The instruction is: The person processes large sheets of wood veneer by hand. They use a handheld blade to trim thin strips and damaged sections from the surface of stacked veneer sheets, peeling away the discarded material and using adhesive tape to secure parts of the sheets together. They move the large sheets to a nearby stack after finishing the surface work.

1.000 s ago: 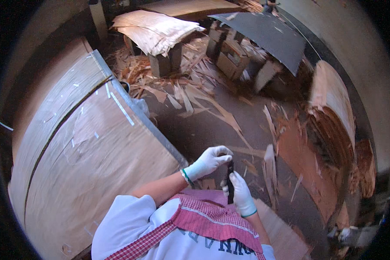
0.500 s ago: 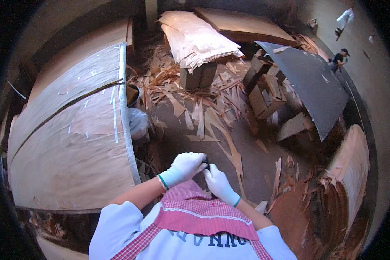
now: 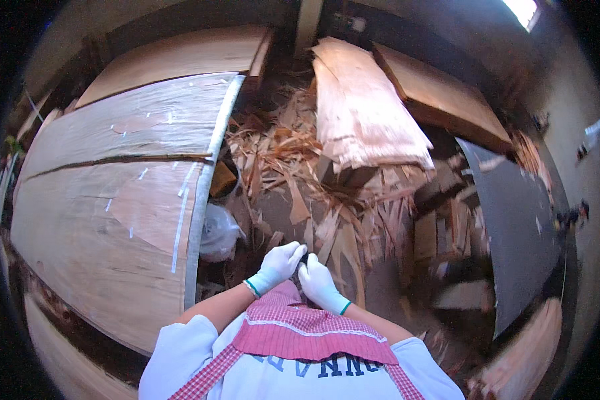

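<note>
In front of my chest, both hands wear white gloves with green cuffs and are held close together. My left hand (image 3: 279,262) is closed, its fingers pinching a small dark object (image 3: 305,258) too small to name. Against the other side of that object my right hand (image 3: 321,283) is closed too. To the left lies a large wood veneer sheet (image 3: 80,227) on a low stack, with pale tape strips (image 3: 177,230) and a dark split running across it. Neither hand touches the sheet.
Ahead, a pile of pale veneer sheets (image 3: 363,100) rests on a block, with veneer scraps (image 3: 273,147) strewn around. A clear plastic bag (image 3: 219,232) sits beside the left stack. A dark board (image 3: 517,227) leans on the right. A person (image 3: 573,215) is farther off.
My view has turned left, so the stacks and boards sit farther right in the picture. Both hands stay together around the small dark object.
</note>
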The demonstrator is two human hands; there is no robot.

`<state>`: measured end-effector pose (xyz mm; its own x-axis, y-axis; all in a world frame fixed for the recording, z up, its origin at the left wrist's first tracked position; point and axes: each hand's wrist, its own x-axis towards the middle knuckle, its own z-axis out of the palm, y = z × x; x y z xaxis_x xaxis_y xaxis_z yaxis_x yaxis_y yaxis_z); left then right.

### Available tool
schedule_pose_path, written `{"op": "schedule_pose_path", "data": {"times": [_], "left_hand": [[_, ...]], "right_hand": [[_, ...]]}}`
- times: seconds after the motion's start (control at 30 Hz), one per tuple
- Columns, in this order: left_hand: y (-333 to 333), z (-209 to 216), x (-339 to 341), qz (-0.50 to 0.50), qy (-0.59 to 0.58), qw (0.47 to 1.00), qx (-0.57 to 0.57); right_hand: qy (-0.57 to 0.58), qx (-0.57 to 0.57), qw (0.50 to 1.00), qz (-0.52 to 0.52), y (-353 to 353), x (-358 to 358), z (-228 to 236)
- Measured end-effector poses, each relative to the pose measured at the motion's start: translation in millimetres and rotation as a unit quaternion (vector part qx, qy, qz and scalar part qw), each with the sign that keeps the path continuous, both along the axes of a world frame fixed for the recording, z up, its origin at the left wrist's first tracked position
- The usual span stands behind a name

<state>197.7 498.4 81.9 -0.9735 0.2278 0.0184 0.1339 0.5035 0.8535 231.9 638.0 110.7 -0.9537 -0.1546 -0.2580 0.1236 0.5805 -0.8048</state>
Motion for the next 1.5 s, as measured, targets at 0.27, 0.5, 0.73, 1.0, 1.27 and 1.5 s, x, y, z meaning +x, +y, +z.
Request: {"op": "schedule_pose_path", "data": {"times": [0.27, 0.5, 0.73, 1.0, 1.27, 1.5], "left_hand": [[-46, 52, -161, 0.216, 0.125, 0.967, -0.052], [-126, 35, -221, 0.327, -0.028, 0.934, -0.144], [-149, 28, -300, 0.497, -0.076, 0.851, -0.154], [-150, 47, -381, 0.682, -0.152, 0.713, -0.057], [-192, 23, -367, 0.593, 0.097, 0.625, 0.497], [-209, 96, -358, 0.731, 0.189, 0.593, 0.279]], "right_hand": [[0.073, -0.053, 0.993, 0.076, -55, -189, 28], [0.007, -0.064, 0.95, 0.306, -134, -312, -20], [0.038, -0.112, 0.847, 0.519, -188, -449, -32], [-0.05, -0.108, 0.763, 0.635, -223, -550, -19], [-0.174, -0.165, 0.718, 0.653, -260, -564, -17], [-0.208, -0.303, 0.745, 0.556, -282, -559, 42]]}}
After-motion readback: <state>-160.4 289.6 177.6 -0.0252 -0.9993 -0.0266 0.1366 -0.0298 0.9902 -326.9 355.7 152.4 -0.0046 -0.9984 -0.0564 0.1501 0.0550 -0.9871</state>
